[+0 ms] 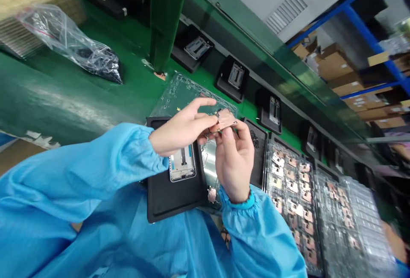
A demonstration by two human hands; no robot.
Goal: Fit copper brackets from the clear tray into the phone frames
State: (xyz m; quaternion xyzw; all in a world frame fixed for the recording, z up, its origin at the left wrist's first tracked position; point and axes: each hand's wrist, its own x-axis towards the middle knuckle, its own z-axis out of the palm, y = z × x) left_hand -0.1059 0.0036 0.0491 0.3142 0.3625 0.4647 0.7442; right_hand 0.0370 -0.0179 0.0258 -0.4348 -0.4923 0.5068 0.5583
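Note:
Between my two hands is a small copper-coloured phone circuit board [226, 118], held up above the bench. My right hand [235, 154] grips its lower edge between thumb and fingers. From the other side, my left hand [188, 124] pinches the board's left end, with one finger stretched out above it. Below my left wrist lies a phone frame [182, 168] in a black tray [169, 203]. Part of that frame is hidden by my left hand and sleeve. Another copper-coloured board [212, 194] lies beside the tray, under my right wrist.
Clear plastic trays [293, 184] with many copper-coloured boards stand at the right. Several black trays holding phone frames, one a phone frame [236, 75], line the far side of the green bench [128, 51]. A green post [166, 17] rises behind a plastic bag [73, 43] at the left.

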